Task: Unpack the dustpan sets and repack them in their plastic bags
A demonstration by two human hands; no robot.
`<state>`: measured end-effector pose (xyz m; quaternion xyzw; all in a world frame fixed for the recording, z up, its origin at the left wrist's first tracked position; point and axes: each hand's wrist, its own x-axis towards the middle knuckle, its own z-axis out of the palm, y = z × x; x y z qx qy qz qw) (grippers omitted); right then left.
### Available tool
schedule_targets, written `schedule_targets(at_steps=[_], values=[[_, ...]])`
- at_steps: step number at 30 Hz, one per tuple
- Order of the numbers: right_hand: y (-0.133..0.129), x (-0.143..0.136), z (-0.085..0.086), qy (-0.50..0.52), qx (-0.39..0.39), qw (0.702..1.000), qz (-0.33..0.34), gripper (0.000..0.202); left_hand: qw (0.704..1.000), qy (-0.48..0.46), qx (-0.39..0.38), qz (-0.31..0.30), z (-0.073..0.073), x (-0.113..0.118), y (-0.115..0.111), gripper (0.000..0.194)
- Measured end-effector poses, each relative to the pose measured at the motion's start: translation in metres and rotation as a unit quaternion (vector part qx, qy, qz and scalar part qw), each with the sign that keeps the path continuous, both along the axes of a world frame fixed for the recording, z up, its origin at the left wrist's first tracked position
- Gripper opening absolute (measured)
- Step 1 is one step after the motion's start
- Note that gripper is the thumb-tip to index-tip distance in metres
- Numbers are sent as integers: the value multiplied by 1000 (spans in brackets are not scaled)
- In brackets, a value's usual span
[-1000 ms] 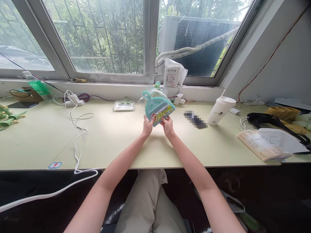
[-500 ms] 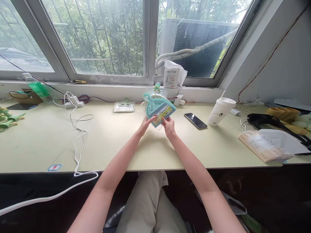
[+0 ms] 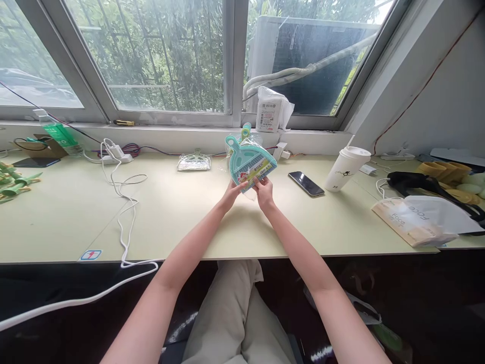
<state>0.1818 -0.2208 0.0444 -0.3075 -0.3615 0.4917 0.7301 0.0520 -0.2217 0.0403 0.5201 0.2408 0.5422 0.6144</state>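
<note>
One turquoise dustpan [image 3: 246,157], labelled and film-wrapped, is held tilted over the pale desk [image 3: 182,217], left hand [image 3: 230,195] and right hand [image 3: 264,193] both gripping its lower edge. Leftward lies one clear-wrapped packet [image 3: 194,162]; rightward, one dark phone [image 3: 306,183], then one white lidded cup [image 3: 345,171].

Loose, plain grey-beige trousers [image 3: 223,318], softly creased and folded, bare forearms [image 3: 195,245], bare elbows [image 3: 166,280]
</note>
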Motion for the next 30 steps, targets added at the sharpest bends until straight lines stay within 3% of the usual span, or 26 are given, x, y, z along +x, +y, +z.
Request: schedule_targets(at_steps=[8, 12, 19, 22, 24, 26, 27, 30], values=[[-4, 3, -5, -11, -12, 1000, -19, 30, 997, 60, -36, -41, -2, 3, -11, 74], [-2, 3, -4, 12, -12, 1000, -10, 31, 997, 49, -37, -55, 1, -1, -5, 62], [4, -1, -7, -13, -43, 999, 15, 28, 993, 76, -58, 75, 2, -9, 10, 48], [12, 12, -5, -75, -77, 992, 62, 25, 988, 62, -93, 108, 6, -21, 19, 41], [18, 27, -4, -155, -90, 983, 51, 29, 982, 29, -128, 136, 8, -33, 25, 37], [21, 40, -6, -280, -91, 955, -37, 33, 972, -4, -170, 161, 9, -46, 30, 35], [21, 44, -7, -352, -82, 927, -95, 39, 967, -20, -189, 171, 9, -51, 32, 34], [17, 47, -11, -552, -8, 808, -203, 64, 954, -59, -230, 181, 8, -64, 34, 35]])
